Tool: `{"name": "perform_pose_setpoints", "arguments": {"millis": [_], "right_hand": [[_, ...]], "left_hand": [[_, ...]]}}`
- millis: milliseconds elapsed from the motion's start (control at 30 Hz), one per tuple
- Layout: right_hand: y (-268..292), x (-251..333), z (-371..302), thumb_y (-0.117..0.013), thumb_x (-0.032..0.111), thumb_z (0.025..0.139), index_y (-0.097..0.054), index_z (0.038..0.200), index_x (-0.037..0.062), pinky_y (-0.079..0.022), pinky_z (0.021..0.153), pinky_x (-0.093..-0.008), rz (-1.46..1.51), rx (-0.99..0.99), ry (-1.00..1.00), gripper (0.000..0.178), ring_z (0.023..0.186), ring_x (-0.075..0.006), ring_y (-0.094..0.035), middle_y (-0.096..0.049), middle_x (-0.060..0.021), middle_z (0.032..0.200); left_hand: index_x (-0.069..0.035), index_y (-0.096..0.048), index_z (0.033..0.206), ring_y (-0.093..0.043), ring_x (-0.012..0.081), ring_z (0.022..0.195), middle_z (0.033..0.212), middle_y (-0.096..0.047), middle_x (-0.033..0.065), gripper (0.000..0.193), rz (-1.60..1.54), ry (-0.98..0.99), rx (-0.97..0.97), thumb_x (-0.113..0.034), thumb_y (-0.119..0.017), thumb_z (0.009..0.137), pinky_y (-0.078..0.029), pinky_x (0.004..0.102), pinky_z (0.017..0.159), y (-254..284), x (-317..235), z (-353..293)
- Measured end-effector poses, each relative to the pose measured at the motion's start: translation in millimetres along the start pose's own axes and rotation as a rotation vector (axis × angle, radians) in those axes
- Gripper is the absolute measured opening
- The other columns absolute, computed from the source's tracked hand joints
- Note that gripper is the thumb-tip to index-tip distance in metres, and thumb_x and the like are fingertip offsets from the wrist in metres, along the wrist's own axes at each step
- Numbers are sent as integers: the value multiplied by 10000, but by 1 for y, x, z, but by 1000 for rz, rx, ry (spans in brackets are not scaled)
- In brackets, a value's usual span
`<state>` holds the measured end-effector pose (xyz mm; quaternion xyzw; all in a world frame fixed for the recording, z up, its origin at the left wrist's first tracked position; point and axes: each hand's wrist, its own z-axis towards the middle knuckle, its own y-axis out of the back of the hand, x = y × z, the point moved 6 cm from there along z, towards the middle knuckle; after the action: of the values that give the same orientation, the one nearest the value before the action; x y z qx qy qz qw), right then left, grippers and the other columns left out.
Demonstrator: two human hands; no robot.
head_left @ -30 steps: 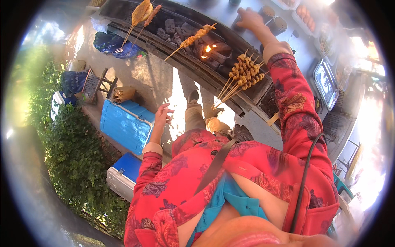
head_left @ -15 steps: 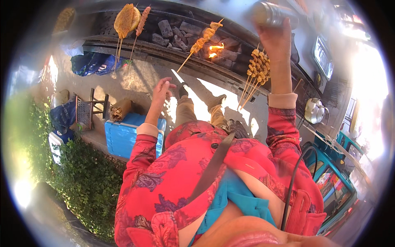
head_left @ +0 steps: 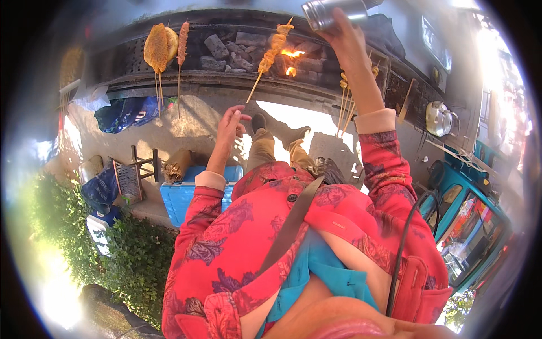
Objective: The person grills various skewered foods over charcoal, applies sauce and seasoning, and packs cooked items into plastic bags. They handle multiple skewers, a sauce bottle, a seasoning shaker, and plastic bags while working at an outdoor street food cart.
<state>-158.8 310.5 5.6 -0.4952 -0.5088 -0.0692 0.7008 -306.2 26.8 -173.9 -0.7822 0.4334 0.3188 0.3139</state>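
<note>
In my right hand (head_left: 345, 40) is a silver metal shaker (head_left: 334, 12), tipped sideways over the right part of the charcoal grill (head_left: 186, 76). My left hand (head_left: 230, 129), fingers loosely bent and apart, holds nothing; its fingertips come close to the lower end of a wooden stick. That stick belongs to a skewer of orange-brown food pieces (head_left: 273, 51) lying across the grill beside the flames (head_left: 291, 54). Several more skewers (head_left: 343, 85) are partly hidden behind my right forearm. Further left rest a flat round seasoned piece on sticks (head_left: 156, 48) and a pink sausage skewer (head_left: 182, 44).
Dark charcoal lumps (head_left: 215, 47) lie in the grill. A metal kettle (head_left: 439, 118) stands at the right. On the left are a blue cooler box (head_left: 174, 198), a small folding stool (head_left: 127, 179), a blue bag (head_left: 125, 112) and leafy plants (head_left: 138, 248).
My right hand has swung left and up with the shaker, now further over the grill. My left hand has shifted slightly right. The view has turned a little.
</note>
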Motion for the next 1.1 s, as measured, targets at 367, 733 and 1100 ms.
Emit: {"name": "perform_pose_setpoints", "arguments": {"millis": [367, 733, 1100], "right_hand": [[2, -7, -4, -553, 302, 907, -477, 1193, 59, -545, 807, -355, -29, -44, 8, 383, 1049, -209, -569, -561, -86, 1145], [39, 49, -70, -550, 306, 909, -480, 1189, 62, -554, 789, -350, 46, -126, 74, 378, 1035, -206, -574, -563, -87, 1136], [66, 25, -52, -575, 324, 892, -463, 1209, 60, -547, 810, -359, -61, -223, 116, 428, 1046, -199, -572, -553, -89, 1152]], "left_hand": [[-65, -515, 1194, -486, 37, 498, 801, -619, 32, 313, 33, -36, 91, -257, -448, 956, -393, 182, 426, -24, -38, 29], [-53, -543, 1162, -430, 13, 489, 689, -543, -27, 256, -48, -74, 233, -171, -465, 948, -334, 158, 413, -105, -43, 7], [-64, -546, 1164, -439, 37, 494, 701, -569, -4, 269, 52, -8, 210, -198, -462, 945, -349, 185, 423, -124, -18, 14]]}}
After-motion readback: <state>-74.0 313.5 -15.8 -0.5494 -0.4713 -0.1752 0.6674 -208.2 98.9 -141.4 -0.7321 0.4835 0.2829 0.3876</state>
